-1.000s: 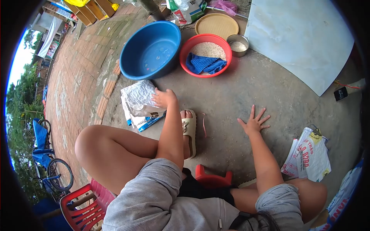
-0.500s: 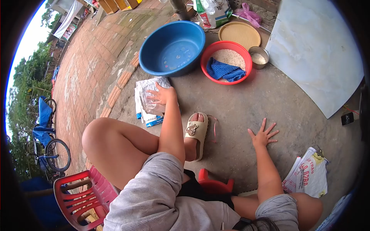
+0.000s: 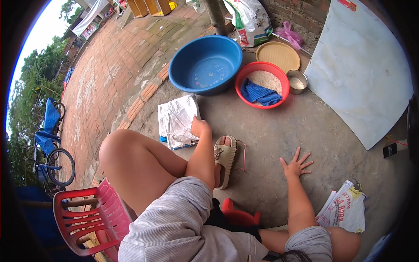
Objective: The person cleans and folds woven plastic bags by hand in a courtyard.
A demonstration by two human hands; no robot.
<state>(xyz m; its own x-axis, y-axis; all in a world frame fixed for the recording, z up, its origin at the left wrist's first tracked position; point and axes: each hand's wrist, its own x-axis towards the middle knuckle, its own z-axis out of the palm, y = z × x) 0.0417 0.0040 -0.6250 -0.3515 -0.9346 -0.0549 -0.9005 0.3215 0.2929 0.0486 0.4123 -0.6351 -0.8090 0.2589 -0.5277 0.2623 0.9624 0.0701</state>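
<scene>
My left hand (image 3: 201, 127) is closed on the right edge of a pile of folded white woven sacks (image 3: 176, 118). Its fingertips are partly hidden by the sack. A bit of blue print shows along the pile's lower edge. Over on the right, my right hand (image 3: 297, 166) has its fingers spread flat on the concrete floor, holding nothing. Below it lies another folded white sack (image 3: 350, 209) with red and yellow print, near my right forearm. My sandalled foot (image 3: 225, 161) is between the two hands, with a thin pink strip (image 3: 243, 157) beside it.
Ahead stand a blue basin (image 3: 207, 65), a red basin (image 3: 286, 83) of rice-like grain with a blue cloth (image 3: 262, 92), a metal pot (image 3: 298, 89) and a tan round tray (image 3: 279, 56). A pale board (image 3: 358, 65) is at right, a red plastic chair (image 3: 83, 222) at lower left.
My left hand has gone from lying spread on top of the sack pile to gripping its right edge. My right hand remains spread on the floor. The view has shifted slightly.
</scene>
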